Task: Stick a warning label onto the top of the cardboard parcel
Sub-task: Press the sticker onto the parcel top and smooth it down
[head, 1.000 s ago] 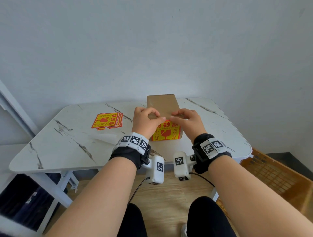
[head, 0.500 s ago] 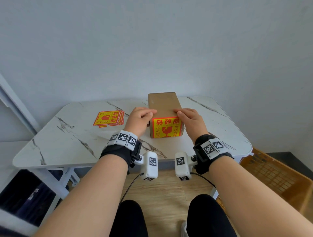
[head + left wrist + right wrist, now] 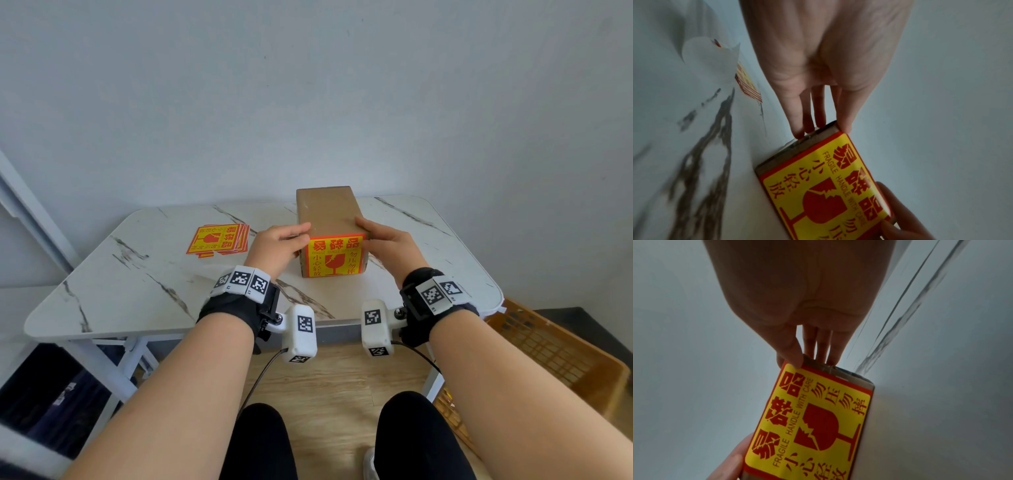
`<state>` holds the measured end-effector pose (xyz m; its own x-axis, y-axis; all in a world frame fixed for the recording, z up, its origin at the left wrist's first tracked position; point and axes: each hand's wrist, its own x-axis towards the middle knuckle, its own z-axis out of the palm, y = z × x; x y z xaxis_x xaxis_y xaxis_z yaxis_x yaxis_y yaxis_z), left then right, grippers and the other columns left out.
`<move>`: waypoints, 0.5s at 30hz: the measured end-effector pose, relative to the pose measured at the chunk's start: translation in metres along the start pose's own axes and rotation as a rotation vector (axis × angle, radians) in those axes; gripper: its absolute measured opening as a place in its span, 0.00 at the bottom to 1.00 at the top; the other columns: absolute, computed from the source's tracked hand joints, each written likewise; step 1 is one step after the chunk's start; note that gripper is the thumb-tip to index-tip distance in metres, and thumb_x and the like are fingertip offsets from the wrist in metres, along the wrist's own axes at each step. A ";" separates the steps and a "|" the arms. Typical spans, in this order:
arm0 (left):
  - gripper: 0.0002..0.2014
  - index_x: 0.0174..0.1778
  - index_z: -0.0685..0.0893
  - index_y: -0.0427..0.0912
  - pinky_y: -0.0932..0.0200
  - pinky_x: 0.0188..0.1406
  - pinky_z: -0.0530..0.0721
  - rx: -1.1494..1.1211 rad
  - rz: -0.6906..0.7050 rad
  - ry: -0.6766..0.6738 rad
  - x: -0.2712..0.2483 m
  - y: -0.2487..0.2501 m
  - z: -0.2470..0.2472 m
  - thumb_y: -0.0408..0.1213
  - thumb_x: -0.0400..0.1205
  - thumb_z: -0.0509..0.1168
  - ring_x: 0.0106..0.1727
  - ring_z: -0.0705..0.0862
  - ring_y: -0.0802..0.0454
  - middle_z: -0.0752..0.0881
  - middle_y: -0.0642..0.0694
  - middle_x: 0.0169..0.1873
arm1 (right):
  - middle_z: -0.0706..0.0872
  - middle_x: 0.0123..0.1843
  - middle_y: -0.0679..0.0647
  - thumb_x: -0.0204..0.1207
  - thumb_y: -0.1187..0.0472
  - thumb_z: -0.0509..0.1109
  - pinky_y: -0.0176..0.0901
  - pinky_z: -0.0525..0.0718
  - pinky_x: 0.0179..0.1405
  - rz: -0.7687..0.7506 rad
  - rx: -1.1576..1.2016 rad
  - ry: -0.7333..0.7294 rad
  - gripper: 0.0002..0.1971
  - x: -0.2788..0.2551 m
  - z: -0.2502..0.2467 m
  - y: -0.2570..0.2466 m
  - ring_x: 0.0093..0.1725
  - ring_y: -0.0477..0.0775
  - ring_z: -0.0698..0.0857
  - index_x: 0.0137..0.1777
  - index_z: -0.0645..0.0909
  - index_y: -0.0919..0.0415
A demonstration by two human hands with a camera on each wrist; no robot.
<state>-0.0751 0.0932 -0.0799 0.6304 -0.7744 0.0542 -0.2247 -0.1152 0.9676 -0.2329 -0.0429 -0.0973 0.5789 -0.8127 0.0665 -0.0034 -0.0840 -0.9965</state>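
A brown cardboard parcel (image 3: 327,212) stands on the marble table (image 3: 137,291), its short end towards me. A yellow-and-red fragile label (image 3: 335,256) lies flat on that near end face, with its top edge at the box's upper rim. My left hand (image 3: 279,246) rests against the parcel's left side, fingers (image 3: 797,123) straight on the side edge and thumb by the label's upper left corner. My right hand (image 3: 383,245) mirrors it on the right side, fingers (image 3: 828,350) straight and thumb on the label's upper right corner (image 3: 791,366).
A stack of spare labels (image 3: 219,240) lies on the table to the left of the parcel, with a white backing sheet (image 3: 711,53) nearer me. An orange basket (image 3: 548,349) sits on the floor to the right. A wall rises close behind the table.
My hands were pinching the label's top over the box; the label now lies flat on the near face, and both hands have slid outward to the parcel's sides.
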 end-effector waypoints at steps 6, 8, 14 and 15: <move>0.39 0.81 0.67 0.47 0.46 0.76 0.74 -0.009 -0.152 -0.040 -0.008 -0.002 0.007 0.54 0.74 0.71 0.75 0.76 0.49 0.76 0.49 0.75 | 0.75 0.76 0.58 0.75 0.72 0.68 0.45 0.78 0.63 0.079 -0.215 0.053 0.37 -0.007 0.007 0.015 0.73 0.57 0.78 0.83 0.59 0.58; 0.47 0.78 0.72 0.46 0.43 0.76 0.75 0.063 -0.218 -0.071 -0.005 -0.013 0.011 0.60 0.62 0.74 0.71 0.80 0.48 0.81 0.47 0.72 | 0.80 0.73 0.59 0.78 0.67 0.67 0.46 0.79 0.62 0.114 -0.348 0.046 0.29 -0.007 0.011 0.019 0.68 0.58 0.82 0.79 0.67 0.62; 0.24 0.72 0.78 0.40 0.48 0.66 0.83 0.203 -0.085 0.069 -0.008 0.006 0.011 0.39 0.80 0.69 0.63 0.85 0.45 0.86 0.43 0.64 | 0.86 0.64 0.58 0.82 0.56 0.64 0.50 0.83 0.60 -0.002 -0.431 0.135 0.19 -0.006 0.013 -0.004 0.60 0.58 0.86 0.71 0.76 0.59; 0.23 0.71 0.79 0.40 0.47 0.65 0.84 0.203 -0.046 0.096 -0.007 0.011 0.009 0.40 0.80 0.69 0.62 0.86 0.44 0.87 0.42 0.63 | 0.87 0.61 0.58 0.82 0.55 0.64 0.51 0.83 0.59 -0.031 -0.420 0.151 0.19 -0.005 0.013 -0.011 0.57 0.58 0.86 0.70 0.77 0.59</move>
<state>-0.0893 0.0916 -0.0715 0.7093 -0.7035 0.0435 -0.3326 -0.2797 0.9006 -0.2248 -0.0303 -0.0872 0.4582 -0.8787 0.1338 -0.3366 -0.3108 -0.8889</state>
